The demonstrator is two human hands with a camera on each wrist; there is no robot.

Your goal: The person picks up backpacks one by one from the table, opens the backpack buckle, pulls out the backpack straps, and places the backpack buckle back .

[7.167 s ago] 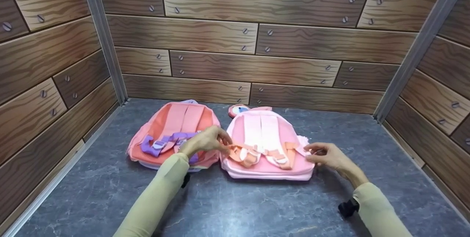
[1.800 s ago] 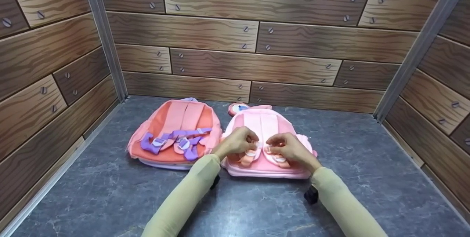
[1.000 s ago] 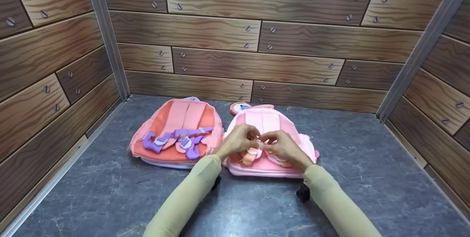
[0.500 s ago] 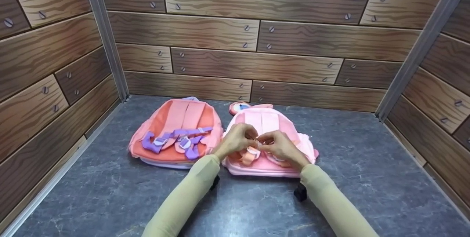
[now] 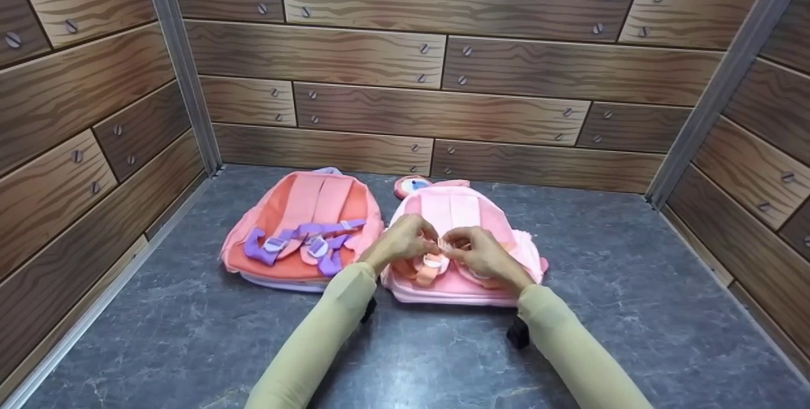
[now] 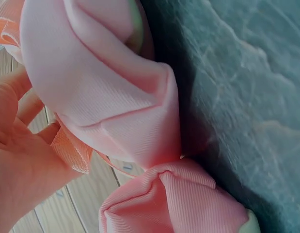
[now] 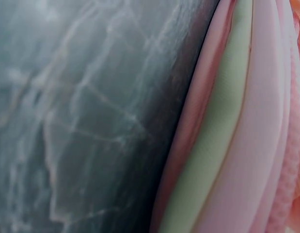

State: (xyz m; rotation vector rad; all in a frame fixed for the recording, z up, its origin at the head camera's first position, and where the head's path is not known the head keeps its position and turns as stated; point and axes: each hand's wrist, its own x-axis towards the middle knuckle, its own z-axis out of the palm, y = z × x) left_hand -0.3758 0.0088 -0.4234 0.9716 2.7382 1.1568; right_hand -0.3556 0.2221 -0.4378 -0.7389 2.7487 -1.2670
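Observation:
A light pink backpack (image 5: 450, 206) lies strap side up on the table. My left hand (image 5: 404, 238) and right hand (image 5: 482, 253) meet over its middle, fingertips almost together. Between them shows a small pale chest-strap buckle (image 5: 442, 245), pinched from both sides and partly hidden by fingers. Below the left hand hangs an orange strap (image 5: 426, 275) with a white adjuster (image 5: 433, 262). In the left wrist view, the left palm (image 6: 28, 160) sits beside the bag's pink side, with orange webbing (image 6: 74, 149) near it. The right wrist view shows mainly the bag's green-striped edge (image 7: 225, 111).
Touching or close on the left lies a coral backpack (image 5: 304, 197) with purple straps (image 5: 316, 229). Behind the pink bag, a round eye-like piece (image 5: 412, 186) pokes out. Wood-patterned walls (image 5: 367, 105) enclose the dark marbled table (image 5: 190, 327).
Earlier the hands were apart at the bag's two sides, on its orange straps. They have come together at the middle with the buckle. Over the last second they shift only slightly.

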